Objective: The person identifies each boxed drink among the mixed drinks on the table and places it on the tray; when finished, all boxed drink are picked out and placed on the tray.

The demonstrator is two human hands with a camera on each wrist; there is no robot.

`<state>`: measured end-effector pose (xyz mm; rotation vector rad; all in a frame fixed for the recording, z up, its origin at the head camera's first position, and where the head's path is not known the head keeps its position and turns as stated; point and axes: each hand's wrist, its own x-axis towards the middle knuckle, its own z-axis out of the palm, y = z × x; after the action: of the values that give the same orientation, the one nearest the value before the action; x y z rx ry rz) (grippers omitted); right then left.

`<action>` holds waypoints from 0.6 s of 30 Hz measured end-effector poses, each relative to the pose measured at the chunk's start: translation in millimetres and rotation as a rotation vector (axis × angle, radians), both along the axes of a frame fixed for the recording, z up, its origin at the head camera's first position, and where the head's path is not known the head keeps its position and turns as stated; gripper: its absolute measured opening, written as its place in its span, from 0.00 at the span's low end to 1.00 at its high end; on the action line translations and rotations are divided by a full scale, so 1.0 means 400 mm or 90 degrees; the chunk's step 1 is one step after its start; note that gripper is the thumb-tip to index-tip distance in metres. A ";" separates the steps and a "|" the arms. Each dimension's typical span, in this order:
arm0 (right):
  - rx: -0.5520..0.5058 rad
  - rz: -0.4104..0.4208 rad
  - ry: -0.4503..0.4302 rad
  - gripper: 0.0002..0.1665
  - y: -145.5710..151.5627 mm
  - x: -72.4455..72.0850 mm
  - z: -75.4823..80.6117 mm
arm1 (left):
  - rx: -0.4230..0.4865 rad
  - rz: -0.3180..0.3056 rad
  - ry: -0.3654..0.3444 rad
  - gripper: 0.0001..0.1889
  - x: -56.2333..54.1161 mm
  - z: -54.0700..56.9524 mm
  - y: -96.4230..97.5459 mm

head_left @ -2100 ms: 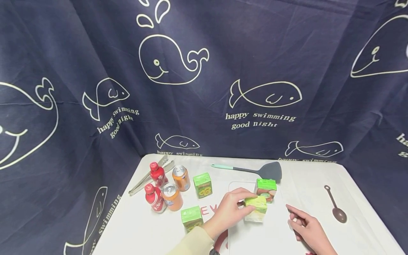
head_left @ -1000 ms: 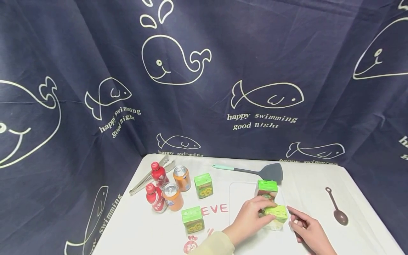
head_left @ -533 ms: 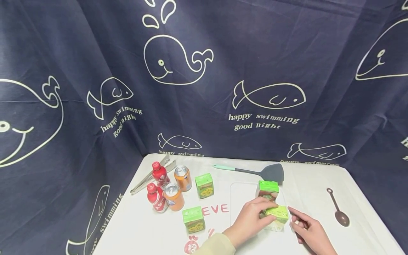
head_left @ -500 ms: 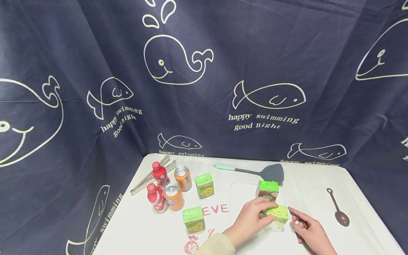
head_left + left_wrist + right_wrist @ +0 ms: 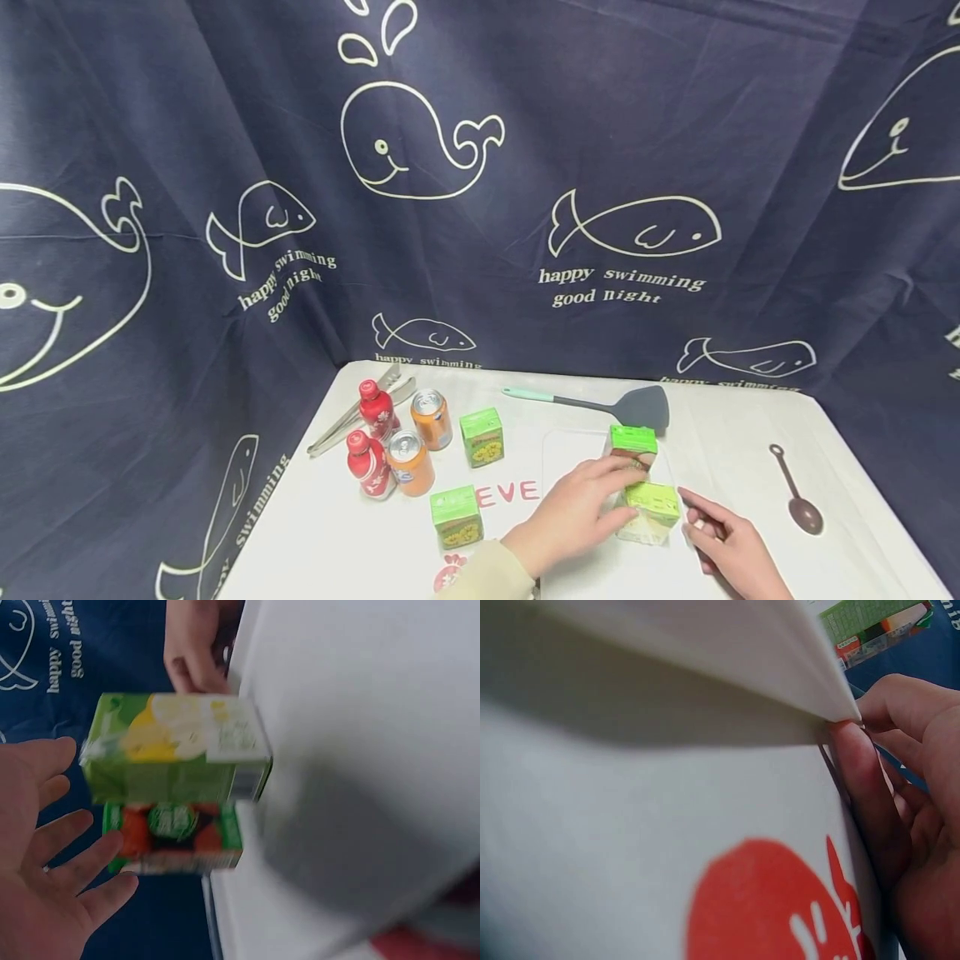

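Yellow-green paper drink box with white lower sides [image 5: 651, 510] stands upright on a thin, flat white board [image 5: 615, 575], near the side where the right hand [image 5: 731, 546] is. The left hand [image 5: 573, 521] is just beside the box, with its fingers loose and spread, holding nothing. It may be that close so it can steady the box if it wobbles.

The right hand pinches the edge of the board with its thumb and fingers. The board seems to be lifted a bit off the white worktop with red prints [image 5: 337, 542], as there is a dark shadow under it. Holding only the edge likely leaves room on top for the boxes.

Just behind the first box stands a green-topped paper box with brown-red sides [image 5: 633, 437]. I can't tell if the two touch. Being upright and close together, they probably take up little room.

Over to the left, off the board, are two green paper boxes with yellow pictures [image 5: 482, 439], two orange metal cans [image 5: 432, 423] and two red bottles [image 5: 371, 475]. They all stand up, maybe so they are easy to grab.
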<state>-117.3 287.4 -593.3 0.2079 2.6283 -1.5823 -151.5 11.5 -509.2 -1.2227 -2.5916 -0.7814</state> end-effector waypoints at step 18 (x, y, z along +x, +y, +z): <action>-0.003 -0.001 -0.015 0.33 0.004 -0.001 -0.004 | -0.069 0.087 0.102 0.23 0.025 0.023 -0.198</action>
<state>-117.8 288.9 -595.1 0.2280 2.6080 -1.5756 -141.4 -67.7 -500.0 -1.0727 -2.5820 -0.5012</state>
